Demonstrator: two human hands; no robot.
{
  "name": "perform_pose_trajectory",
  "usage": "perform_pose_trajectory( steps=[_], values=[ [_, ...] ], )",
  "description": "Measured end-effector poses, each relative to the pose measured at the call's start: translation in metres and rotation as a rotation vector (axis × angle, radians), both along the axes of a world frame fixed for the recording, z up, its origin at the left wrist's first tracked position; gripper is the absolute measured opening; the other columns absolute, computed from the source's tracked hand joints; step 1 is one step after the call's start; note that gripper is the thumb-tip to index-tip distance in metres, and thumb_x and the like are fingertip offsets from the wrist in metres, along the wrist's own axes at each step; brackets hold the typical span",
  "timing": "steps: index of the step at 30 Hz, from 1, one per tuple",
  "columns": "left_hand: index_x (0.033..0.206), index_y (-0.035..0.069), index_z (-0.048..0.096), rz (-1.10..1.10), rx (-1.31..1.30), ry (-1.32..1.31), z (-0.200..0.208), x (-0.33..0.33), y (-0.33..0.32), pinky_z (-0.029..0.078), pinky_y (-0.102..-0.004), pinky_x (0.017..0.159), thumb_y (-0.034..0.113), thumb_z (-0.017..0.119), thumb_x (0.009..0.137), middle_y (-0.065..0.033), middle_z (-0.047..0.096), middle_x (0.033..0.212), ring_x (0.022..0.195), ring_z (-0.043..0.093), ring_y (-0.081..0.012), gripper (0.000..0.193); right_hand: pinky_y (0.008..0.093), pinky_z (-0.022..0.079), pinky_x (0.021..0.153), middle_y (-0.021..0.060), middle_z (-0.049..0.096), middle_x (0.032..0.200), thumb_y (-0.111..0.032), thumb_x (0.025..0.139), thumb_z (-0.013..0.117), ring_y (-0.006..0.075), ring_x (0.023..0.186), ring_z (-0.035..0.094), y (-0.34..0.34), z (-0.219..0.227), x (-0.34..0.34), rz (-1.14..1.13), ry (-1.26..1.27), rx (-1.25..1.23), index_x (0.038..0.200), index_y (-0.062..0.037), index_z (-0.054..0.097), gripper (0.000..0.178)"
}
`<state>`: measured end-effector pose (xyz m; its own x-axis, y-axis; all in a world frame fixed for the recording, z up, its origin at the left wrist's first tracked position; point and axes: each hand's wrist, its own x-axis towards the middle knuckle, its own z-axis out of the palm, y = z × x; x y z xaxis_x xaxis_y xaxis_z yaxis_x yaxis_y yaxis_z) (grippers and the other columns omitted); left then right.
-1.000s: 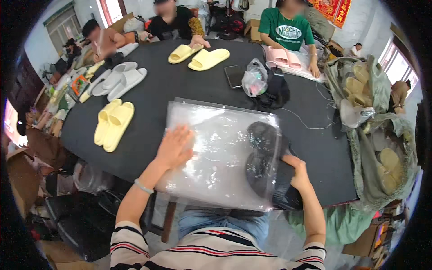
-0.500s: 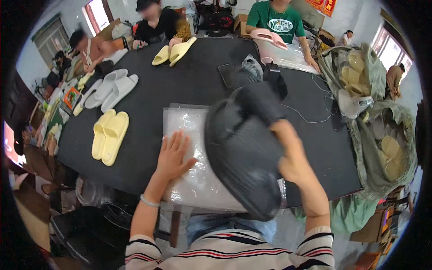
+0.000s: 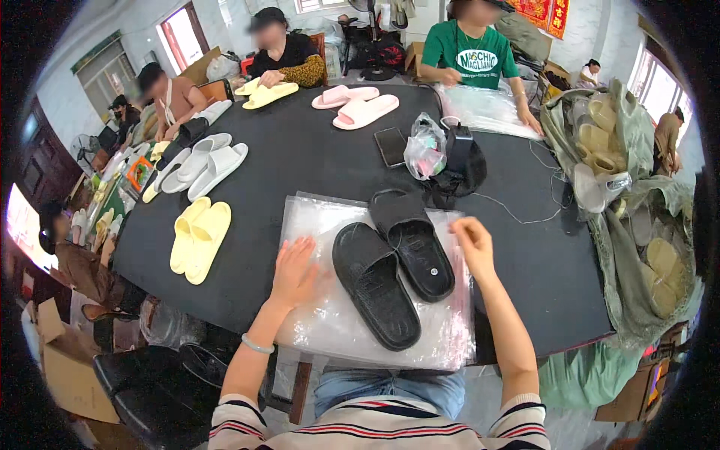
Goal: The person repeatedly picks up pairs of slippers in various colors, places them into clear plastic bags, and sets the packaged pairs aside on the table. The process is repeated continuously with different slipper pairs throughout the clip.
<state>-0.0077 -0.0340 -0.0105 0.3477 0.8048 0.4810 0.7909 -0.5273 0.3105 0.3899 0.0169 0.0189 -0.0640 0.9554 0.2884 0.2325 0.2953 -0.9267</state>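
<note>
A pair of black slide sandals (image 3: 379, 300) lies on a stack of clear plastic bags (image 3: 311, 330) in front of me. The sandals sit side by side, slightly overlapping and slanted, toes away from me. My left hand (image 3: 295, 274) rests flat on the left part of the stack, fingers stretched, left of the sandals. Close to the right edge of the stack, my right hand (image 3: 476, 246) hovers beside the sandals, its fingers loosely bent and apart. No object shows in it.
Yellow slides (image 3: 199, 240) and grey slides (image 3: 206, 166) stand on the black table (image 3: 300, 157) at left, pink slides (image 3: 360, 107) at the far side. A phone (image 3: 391, 148) and bagged items (image 3: 426, 154) lie ahead. Sacks of slides (image 3: 600, 124) stand right. Co-workers sit around.
The black slides, held up and blurred by my right hand, now lie on the bags, and that hand has let go. The pink slides have moved from the far person's hand onto the table.
</note>
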Motion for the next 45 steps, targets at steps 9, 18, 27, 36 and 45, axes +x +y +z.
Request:
perform_pose_trajectory(
  steps=[9, 18, 27, 36, 45],
  values=[
    [0.133, -0.001, 0.043, -0.274, -0.316, 0.033, 0.07, 0.159, -0.053, 0.043, -0.0444, 0.087, 0.036, 0.063, 0.089, -0.0187, 0.054, 0.106, 0.099, 0.055, -0.0341, 0.061, 0.0418, 0.037, 0.104, 0.0195, 0.057, 0.121, -0.032, 0.101, 0.04, 0.036, 0.118, 0.05, -0.001, -0.036, 0.008, 0.027, -0.548, 0.081, 0.123, 0.0013, 0.057, 0.043],
    [0.136, 0.004, 0.046, 0.092, -0.067, 0.32, 0.049, 0.15, 0.034, 0.05, -0.0462, 0.077, 0.039, 0.056, 0.092, -0.0189, 0.059, 0.1, 0.093, 0.059, -0.0357, 0.057, 0.0416, 0.037, 0.104, 0.0187, 0.056, 0.124, -0.034, 0.102, 0.035, 0.036, 0.118, 0.049, -0.006, -0.025, -0.003, 0.039, -0.546, 0.116, 0.124, -0.0019, 0.059, 0.046],
    [0.111, 0.005, 0.063, 0.318, 0.019, 0.078, 0.096, 0.077, -0.003, 0.051, -0.042, 0.083, 0.026, 0.067, 0.087, -0.0156, 0.067, 0.099, 0.097, 0.063, -0.0343, 0.032, 0.0417, 0.041, 0.102, 0.0154, 0.052, 0.129, -0.026, 0.084, 0.068, 0.0349, 0.119, 0.048, -0.021, -0.02, 0.0, 0.049, -0.694, 0.165, 0.128, -0.0041, 0.056, 0.051],
    [0.11, 0.003, 0.063, 0.417, -0.128, -0.073, 0.066, -0.124, -0.014, 0.049, -0.0358, 0.09, 0.016, 0.07, 0.085, -0.0142, 0.066, 0.109, 0.104, 0.063, -0.031, 0.029, 0.0418, 0.041, 0.103, 0.0144, 0.051, 0.133, -0.012, 0.072, 0.077, 0.0346, 0.124, 0.047, -0.012, -0.015, 0.016, 0.23, -0.634, 0.132, 0.127, -0.0087, 0.058, 0.058],
    [0.138, 0.023, 0.054, 0.58, -0.264, 0.245, 0.041, -0.056, -0.089, 0.018, -0.0665, 0.109, 0.05, 0.068, 0.081, -0.0203, 0.033, 0.152, 0.139, 0.03, -0.0443, 0.064, 0.0405, 0.042, 0.101, 0.0148, 0.05, 0.136, -0.01, 0.077, 0.073, 0.0352, 0.122, 0.046, -0.015, -0.015, 0.018, 0.208, -0.692, 0.193, 0.132, -0.0099, 0.054, 0.059]
  ],
)
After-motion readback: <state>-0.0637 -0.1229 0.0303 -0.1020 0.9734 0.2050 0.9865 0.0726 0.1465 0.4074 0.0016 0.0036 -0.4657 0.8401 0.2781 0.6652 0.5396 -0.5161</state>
